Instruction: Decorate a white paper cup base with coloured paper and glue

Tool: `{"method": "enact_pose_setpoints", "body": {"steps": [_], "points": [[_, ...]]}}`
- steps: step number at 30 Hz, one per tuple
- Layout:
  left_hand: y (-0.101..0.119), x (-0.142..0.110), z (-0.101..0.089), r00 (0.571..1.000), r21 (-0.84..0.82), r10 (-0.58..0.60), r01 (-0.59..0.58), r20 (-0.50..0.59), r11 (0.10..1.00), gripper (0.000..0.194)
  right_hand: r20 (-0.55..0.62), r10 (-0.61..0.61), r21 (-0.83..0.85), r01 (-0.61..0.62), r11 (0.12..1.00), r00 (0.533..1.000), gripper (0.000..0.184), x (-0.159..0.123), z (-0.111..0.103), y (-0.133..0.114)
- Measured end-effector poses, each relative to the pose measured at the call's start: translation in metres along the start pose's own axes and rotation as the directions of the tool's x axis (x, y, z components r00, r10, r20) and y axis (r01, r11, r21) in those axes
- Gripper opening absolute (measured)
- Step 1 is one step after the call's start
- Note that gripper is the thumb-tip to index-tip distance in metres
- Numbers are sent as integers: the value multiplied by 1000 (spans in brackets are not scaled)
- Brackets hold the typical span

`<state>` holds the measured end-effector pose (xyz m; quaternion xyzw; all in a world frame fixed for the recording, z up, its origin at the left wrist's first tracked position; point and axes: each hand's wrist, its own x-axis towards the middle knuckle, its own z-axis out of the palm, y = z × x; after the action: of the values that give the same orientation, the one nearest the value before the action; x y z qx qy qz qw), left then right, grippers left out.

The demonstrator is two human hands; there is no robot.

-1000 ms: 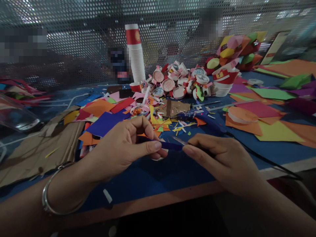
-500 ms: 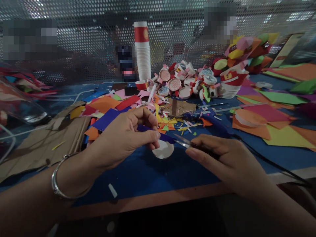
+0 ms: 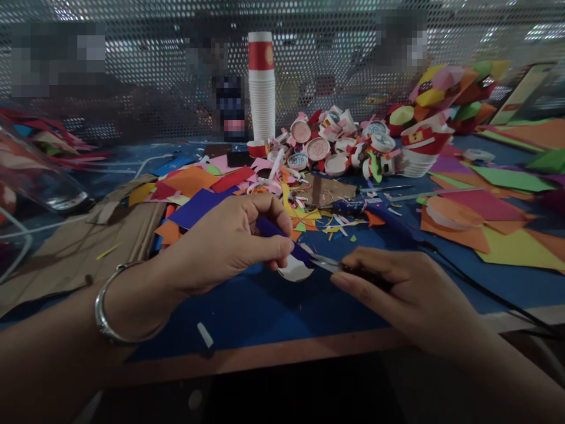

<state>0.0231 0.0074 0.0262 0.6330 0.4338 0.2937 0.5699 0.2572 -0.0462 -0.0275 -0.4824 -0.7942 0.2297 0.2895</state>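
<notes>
My left hand (image 3: 247, 238) pinches a strip of dark blue paper (image 3: 301, 254) between thumb and fingers. Scissors (image 3: 325, 263) are in my right hand (image 3: 397, 288), their handles mostly covered by my fingers. Their blades lie at the right end of the strip and look nearly closed on it. Below the strip a white paper disc (image 3: 296, 272) rests on the blue table (image 3: 273, 321), partly covered by the strip and my left fingers.
Behind the hands lie a glue gun (image 3: 388, 218), paper scraps (image 3: 339, 224) and a pile of cut cup bottoms (image 3: 318, 147). A tall stack of paper cups (image 3: 262, 94) stands at the back. Cardboard (image 3: 79, 253) lies left, coloured paper sheets (image 3: 516, 235) right.
The scissor blades have come together from a wider gap onto the end of the blue strip. The view has shifted slightly; both hands keep their holds.
</notes>
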Motion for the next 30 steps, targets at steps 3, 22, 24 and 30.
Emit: {"method": "enact_pose_setpoints", "body": {"steps": [3, 22, 24, 30], "points": [[1, 0, 0, 1000, 17, 9, -9, 15, 1000, 20, 8, -9, -7, 9, 1000, 1000, 37, 0, 0, 0], [-1, -1, -5, 978, 114, 191, -200, 85, 973, 16, 3, -1, -9, 1, 1000, 1000, 38, -3, 0, 1], [-2, -1, -6, 976, 122, 200, -210, 90, 970, 15, -5, 0, -3, 0, 1000, 1000, 38, -4, -1, 1], [-7, 2, -9, 976, 111, 196, -206, 95, 972, 15, -25, -2, 8, 2, 1000, 1000, 37, -5, 0, 1]]}}
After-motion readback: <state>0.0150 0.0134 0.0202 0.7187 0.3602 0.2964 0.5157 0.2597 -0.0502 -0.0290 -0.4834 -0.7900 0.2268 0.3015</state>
